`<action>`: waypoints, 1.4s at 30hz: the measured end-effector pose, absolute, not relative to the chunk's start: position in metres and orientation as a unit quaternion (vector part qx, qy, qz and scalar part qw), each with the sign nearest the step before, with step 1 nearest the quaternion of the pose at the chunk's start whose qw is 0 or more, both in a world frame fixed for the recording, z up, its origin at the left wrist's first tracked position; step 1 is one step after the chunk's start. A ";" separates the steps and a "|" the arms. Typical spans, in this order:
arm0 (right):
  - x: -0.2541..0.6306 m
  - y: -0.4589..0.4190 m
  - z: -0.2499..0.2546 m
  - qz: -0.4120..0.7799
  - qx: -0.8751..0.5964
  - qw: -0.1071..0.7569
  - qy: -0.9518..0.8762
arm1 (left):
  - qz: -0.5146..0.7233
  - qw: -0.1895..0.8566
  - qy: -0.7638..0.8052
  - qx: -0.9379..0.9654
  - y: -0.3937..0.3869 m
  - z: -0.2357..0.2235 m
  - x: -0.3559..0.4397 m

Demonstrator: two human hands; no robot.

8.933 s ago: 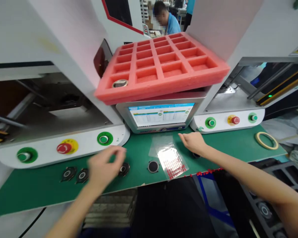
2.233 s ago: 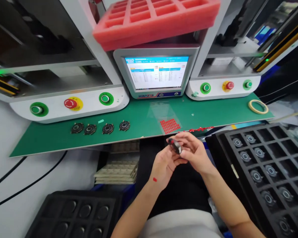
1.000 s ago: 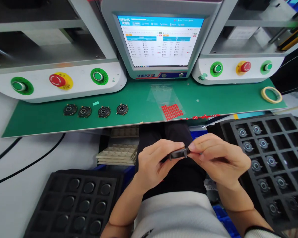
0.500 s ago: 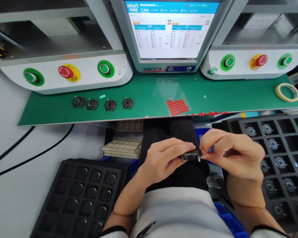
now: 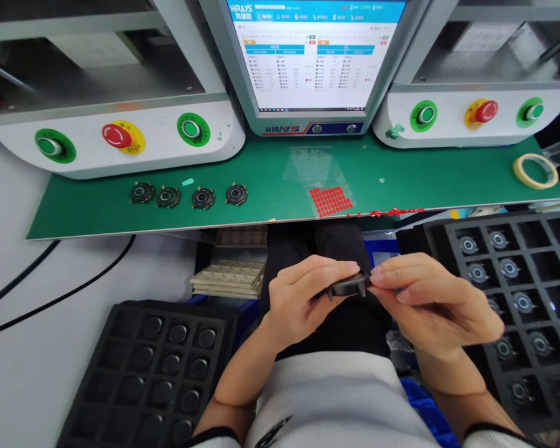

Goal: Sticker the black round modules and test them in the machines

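Disc (image 5: pixel 348 287) edge-on between left hand (image 5: pixel 298 305) and right hand (image 5: pixel 434 305).

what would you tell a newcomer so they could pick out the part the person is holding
Below the monitor runs a green mat. Just past its front edge, over the lap, the left hand and right hand pinch a small black part between their fingers. It alone is held up; its neighbours lie on the mat or in the black tray.

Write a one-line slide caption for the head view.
Left hand and right hand hold a dark round part between a black foam tray and another, below a green bench.
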State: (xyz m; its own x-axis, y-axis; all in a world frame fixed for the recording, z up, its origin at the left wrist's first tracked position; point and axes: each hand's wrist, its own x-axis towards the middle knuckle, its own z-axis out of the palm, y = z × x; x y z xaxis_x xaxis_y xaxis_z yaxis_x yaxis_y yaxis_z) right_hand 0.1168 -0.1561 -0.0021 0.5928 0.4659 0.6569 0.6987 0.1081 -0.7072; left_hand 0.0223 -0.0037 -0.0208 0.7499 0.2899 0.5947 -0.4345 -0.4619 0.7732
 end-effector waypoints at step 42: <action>0.116 -0.141 -0.024 0.049 -0.686 0.689 -0.228 | 0.110 0.834 0.192 0.506 -0.008 -0.024 0.056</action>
State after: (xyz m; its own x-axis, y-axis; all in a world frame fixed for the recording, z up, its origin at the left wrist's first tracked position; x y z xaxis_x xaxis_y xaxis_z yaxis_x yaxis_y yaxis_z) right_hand 0.1158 -0.1414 -0.0239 0.8911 0.3800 0.2481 0.2461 0.0547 -0.9677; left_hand 0.0558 -0.0078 -0.0244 0.9020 0.3773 -0.2099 0.0116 0.4647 0.8854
